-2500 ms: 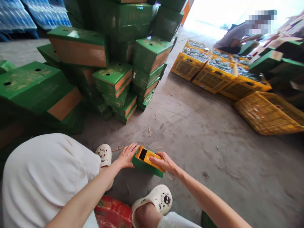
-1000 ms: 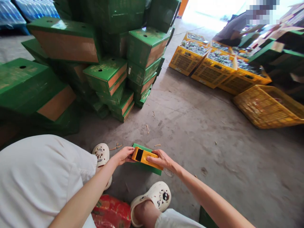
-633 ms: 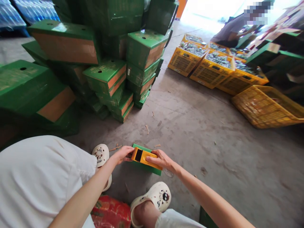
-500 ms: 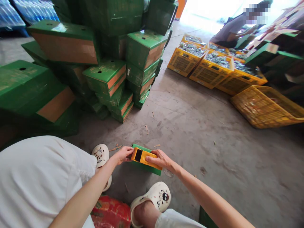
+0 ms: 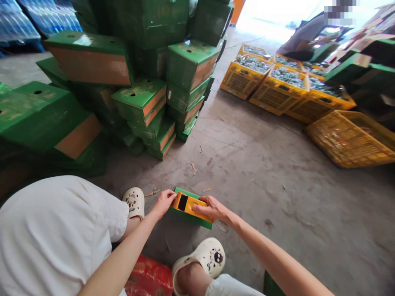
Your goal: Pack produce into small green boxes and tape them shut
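Grip of R hand (image 5: pixel 212 209) is closed around a yellow tool (image 5: pixel 190 204), thumb on top; L hand (image 5: pixel 163 202) has thumb & fingertips bunched at tool's opposite end, can't tell if pinching anything. Tool, long w/ black patch (image 5: pixel 182 202) nr L hand, sits over green box (image 5: pixel 191 219) on floor (image 5: pixel 247 164), nr white clogs (image 5: pixel 205 255); stacked cartons (image 5: pixel 182 70) beyond.

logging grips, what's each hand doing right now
Left hand: pinched closed by the yellow tool's end; any hold unclear.
Right hand: closed, holding the yellow tool.
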A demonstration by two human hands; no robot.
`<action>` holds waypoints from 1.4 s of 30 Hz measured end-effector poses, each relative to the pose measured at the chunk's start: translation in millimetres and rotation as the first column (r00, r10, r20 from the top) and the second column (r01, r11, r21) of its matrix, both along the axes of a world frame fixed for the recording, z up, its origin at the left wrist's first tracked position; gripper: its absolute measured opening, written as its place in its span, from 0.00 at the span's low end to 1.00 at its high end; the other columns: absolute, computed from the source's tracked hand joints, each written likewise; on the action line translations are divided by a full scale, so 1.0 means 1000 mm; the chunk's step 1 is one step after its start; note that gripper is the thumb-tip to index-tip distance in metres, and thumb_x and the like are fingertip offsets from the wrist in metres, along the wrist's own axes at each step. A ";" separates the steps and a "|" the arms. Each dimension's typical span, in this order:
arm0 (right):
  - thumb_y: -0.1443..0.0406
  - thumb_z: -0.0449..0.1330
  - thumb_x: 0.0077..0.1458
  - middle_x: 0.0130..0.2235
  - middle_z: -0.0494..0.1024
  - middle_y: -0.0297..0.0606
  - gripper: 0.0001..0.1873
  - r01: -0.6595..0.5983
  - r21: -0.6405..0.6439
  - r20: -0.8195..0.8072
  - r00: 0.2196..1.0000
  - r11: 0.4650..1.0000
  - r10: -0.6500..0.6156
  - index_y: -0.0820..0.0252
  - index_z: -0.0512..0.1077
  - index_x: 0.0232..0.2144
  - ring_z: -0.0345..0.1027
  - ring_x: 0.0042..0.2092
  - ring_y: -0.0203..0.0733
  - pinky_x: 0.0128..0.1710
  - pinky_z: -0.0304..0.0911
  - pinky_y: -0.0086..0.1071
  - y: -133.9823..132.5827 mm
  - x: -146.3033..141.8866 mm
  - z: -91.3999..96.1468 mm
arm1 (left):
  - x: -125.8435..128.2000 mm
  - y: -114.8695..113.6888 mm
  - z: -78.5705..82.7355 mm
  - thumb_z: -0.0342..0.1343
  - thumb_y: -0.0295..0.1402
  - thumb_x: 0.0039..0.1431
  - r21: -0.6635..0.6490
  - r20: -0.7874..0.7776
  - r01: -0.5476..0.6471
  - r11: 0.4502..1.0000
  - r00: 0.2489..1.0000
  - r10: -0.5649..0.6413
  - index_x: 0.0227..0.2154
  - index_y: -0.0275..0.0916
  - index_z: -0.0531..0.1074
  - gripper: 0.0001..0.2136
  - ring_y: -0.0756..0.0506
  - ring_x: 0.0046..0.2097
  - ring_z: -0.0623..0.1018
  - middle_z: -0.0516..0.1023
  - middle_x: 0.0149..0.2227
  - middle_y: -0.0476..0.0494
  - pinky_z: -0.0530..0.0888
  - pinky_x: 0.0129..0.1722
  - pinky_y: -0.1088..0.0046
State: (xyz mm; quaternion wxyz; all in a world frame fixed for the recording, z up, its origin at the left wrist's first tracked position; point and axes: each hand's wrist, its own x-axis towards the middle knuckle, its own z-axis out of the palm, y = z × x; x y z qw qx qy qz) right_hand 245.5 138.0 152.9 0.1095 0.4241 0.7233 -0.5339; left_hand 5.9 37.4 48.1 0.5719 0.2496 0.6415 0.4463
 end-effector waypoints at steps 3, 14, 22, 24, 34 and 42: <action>0.33 0.63 0.51 0.26 0.67 0.31 0.35 -0.016 0.003 0.009 1.000 1.000 0.016 0.60 0.71 0.30 0.59 0.29 0.35 0.24 0.47 0.28 -0.001 0.005 0.005 | -0.003 -0.003 -0.002 0.68 0.45 0.53 0.035 -0.032 -0.052 0.998 0.998 0.053 0.30 0.40 0.77 0.14 0.45 0.33 0.79 0.79 0.29 0.47 0.75 0.35 0.71; 0.31 0.58 0.53 0.25 0.65 0.30 0.36 -0.053 0.107 0.081 0.996 0.993 0.045 0.58 0.67 0.27 0.58 0.28 0.35 0.25 0.47 0.29 0.000 0.008 0.010 | -0.032 -0.009 -0.012 0.65 0.45 0.52 0.056 -0.159 -0.240 0.969 0.956 0.246 0.29 0.40 0.77 0.13 0.47 0.30 0.76 0.76 0.26 0.49 0.73 0.32 0.72; 0.30 0.57 0.52 0.24 0.66 0.31 0.37 -0.088 0.146 0.127 0.989 0.985 0.070 0.58 0.66 0.25 0.59 0.28 0.36 0.25 0.47 0.30 0.005 -0.007 0.003 | -0.031 -0.013 -0.024 0.65 0.46 0.54 0.024 -0.205 -0.267 0.963 0.942 0.266 0.31 0.41 0.76 0.13 0.46 0.32 0.77 0.78 0.29 0.48 0.73 0.33 0.72; 0.30 0.57 0.52 0.25 0.66 0.32 0.37 -0.094 0.165 0.138 0.988 0.982 0.072 0.57 0.65 0.24 0.59 0.28 0.36 0.25 0.47 0.30 0.005 -0.010 0.004 | -0.032 -0.013 -0.026 0.65 0.47 0.55 0.019 -0.213 -0.264 0.964 0.941 0.262 0.30 0.41 0.76 0.14 0.46 0.32 0.77 0.78 0.29 0.48 0.73 0.33 0.71; 0.29 0.54 0.54 0.25 0.62 0.31 0.38 -0.116 0.165 0.141 0.986 0.979 0.093 0.57 0.63 0.23 0.57 0.28 0.36 0.26 0.46 0.32 0.007 -0.026 0.001 | -0.040 -0.013 -0.044 0.65 0.47 0.55 -0.004 -0.211 -0.302 0.953 0.932 0.295 0.31 0.41 0.77 0.14 0.46 0.32 0.76 0.78 0.30 0.47 0.72 0.34 0.72; 0.29 0.58 0.51 0.23 0.61 0.31 0.38 -0.116 0.149 0.155 0.984 0.982 0.093 0.57 0.63 0.22 0.56 0.27 0.35 0.26 0.46 0.31 0.011 -0.034 -0.005 | -0.039 -0.011 -0.061 0.66 0.45 0.56 -0.073 -0.177 -0.336 0.939 0.931 0.319 0.32 0.41 0.76 0.13 0.47 0.33 0.76 0.77 0.32 0.48 0.72 0.34 0.73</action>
